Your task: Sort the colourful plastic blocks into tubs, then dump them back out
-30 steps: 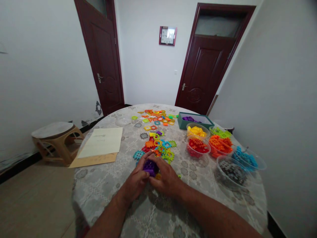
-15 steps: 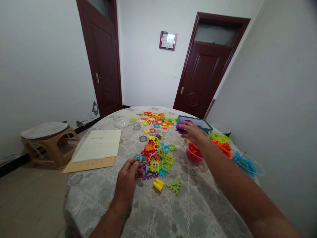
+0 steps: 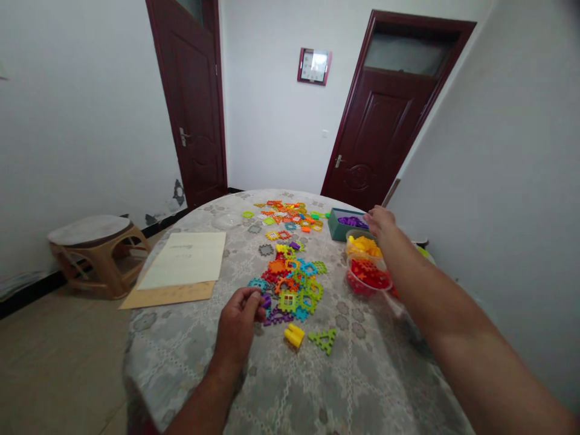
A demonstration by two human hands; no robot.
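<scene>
My left hand point(image 3: 242, 311) is closed around a small purple plastic block point(image 3: 266, 301), most of it hidden by the fingers. Just right of it lies a pile of interlocking toy pieces point(image 3: 290, 284) in several colours. Closer to me are a yellow two-pronged block point(image 3: 294, 336) and a green toothed triangle point(image 3: 323, 341). My right hand point(image 3: 381, 219) reaches to the right end of a dark green box point(image 3: 336, 226) with purple pieces point(image 3: 352, 222) inside. Its fingers look apart with no piece visible in them, though the fingertips are partly hidden.
Tubs of yellow pieces point(image 3: 364, 246) and red pieces point(image 3: 368, 275) stand in front of the box. Loose flat pieces point(image 3: 290, 216) are spread at the table's far end. Paper sheets point(image 3: 183, 260) lie at left; a stool point(image 3: 93, 257) stands beyond the table edge.
My right hand has moved right across the box, and the purple piece it held no longer shows in it. My left hand keeps its purple block. The view has shifted slightly.
</scene>
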